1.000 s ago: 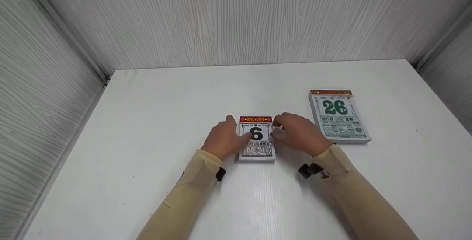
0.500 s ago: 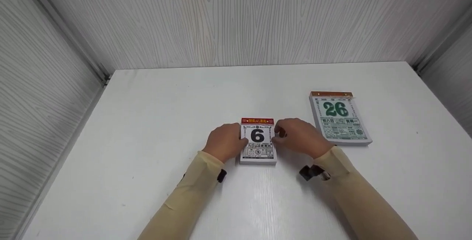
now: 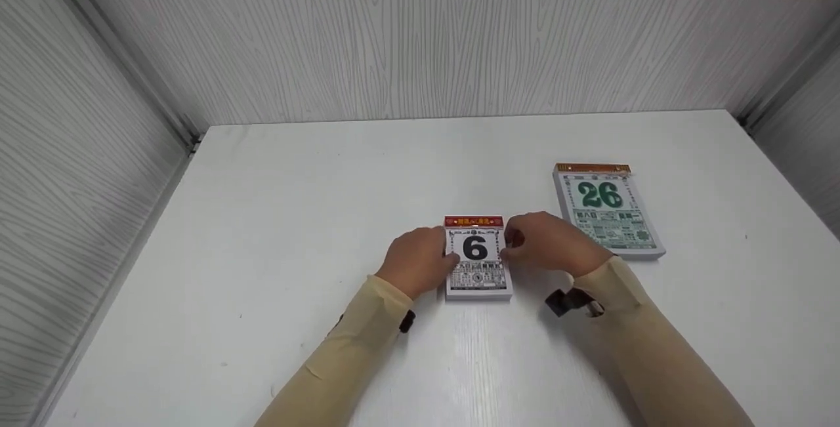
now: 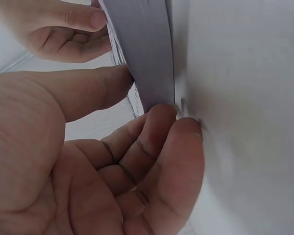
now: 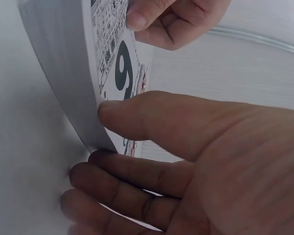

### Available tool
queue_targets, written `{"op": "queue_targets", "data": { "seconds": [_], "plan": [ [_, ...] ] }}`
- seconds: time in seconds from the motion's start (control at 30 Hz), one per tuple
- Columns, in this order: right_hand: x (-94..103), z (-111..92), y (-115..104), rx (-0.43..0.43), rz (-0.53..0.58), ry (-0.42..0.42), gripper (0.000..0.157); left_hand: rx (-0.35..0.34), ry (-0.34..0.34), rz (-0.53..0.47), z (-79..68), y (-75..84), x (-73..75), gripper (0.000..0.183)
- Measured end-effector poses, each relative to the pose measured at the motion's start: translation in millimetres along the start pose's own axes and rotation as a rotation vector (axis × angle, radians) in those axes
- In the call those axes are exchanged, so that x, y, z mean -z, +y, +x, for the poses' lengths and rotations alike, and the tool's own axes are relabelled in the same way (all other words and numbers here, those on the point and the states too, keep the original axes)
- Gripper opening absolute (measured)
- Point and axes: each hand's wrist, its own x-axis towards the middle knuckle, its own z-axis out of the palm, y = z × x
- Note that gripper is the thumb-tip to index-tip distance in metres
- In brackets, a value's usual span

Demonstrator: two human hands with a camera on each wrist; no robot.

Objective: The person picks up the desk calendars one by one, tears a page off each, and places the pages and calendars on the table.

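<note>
A small tear-off calendar (image 3: 478, 276) with a red header and a big black 6 lies flat on the white table. My left hand (image 3: 415, 262) grips its left edge, thumb on the top page and curled fingers against the side. On the opposite edge, my right hand (image 3: 554, 242) holds the pad between thumb and fingers. The left wrist view shows the thick stack of pages (image 4: 144, 49) between the thumb and fingertips. In the right wrist view the right thumb (image 5: 122, 115) presses the pad's upper edge, with the fingers low beside it.
A larger tear-off calendar (image 3: 607, 220) with a green 26 and an orange-brown header lies farther back on the right, close to the right hand. Wood-grain panels (image 3: 420, 40) stand behind the table (image 3: 295, 217) and on both sides.
The left index finger has come down and the left thumb has drawn back to the calendar's left edge. Both hands and the small calendar have shifted right and slightly nearer.
</note>
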Motion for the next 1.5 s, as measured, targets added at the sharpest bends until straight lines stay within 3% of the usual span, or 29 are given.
{"op": "queue_targets", "data": {
  "seconds": [0.2, 0.37, 0.67, 1.07, 1.5],
  "plan": [
    [1.6, -0.5, 0.4, -0.012, -0.014, -0.002, 0.019, 0.004, 0.011, 0.021, -1.7, 4.3, 1.0, 0.028],
    [1.5, -1.1, 0.3, -0.011, -0.034, 0.006, 0.019, 0.037, -0.023, 0.007, -2.6, 2.3, 5.8, 0.032],
    [-3.9, 2.1, -1.6, 0.004, -0.024, 0.027, 0.023, -0.038, -0.091, -0.035, 3.7, -6.6, 2.4, 0.023],
    [-6.3, 3.9, -1.3, -0.062, 0.036, 0.018, 0.03, -0.051, -0.079, -0.022, 1.8, -5.0, 2.0, 0.03],
    [-7.3, 5.0, 0.2, 0.0, 0.065, 0.076, 0.03, -0.064, -0.07, -0.03, 3.4, -7.1, 0.0, 0.029]
  ]
}}
